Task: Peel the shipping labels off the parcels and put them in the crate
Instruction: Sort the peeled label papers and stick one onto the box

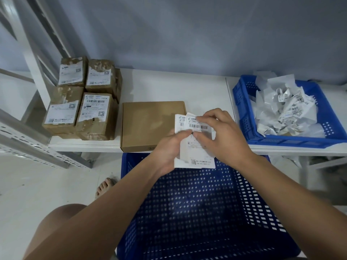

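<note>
My left hand point(170, 147) grips a white shipping label sheet point(195, 154) from below, above the near edge of the white shelf. My right hand point(219, 132) pinches the upper part of the same label near its barcode. A flat brown parcel point(150, 124) lies on the shelf just left of my hands, its top bare. Several brown parcels point(80, 102) with labels on them are stacked at the shelf's left. A blue crate point(242, 102) on the shelf at the right holds crumpled peeled labels point(287, 107).
A large blue perforated crate point(197, 209) stands on the floor under my arms, with nothing visible inside. A white shelf upright point(35, 72) and a slotted rail point(24, 139) are at the left. My knee point(62, 222) and bare foot point(105, 186) are on the pale floor.
</note>
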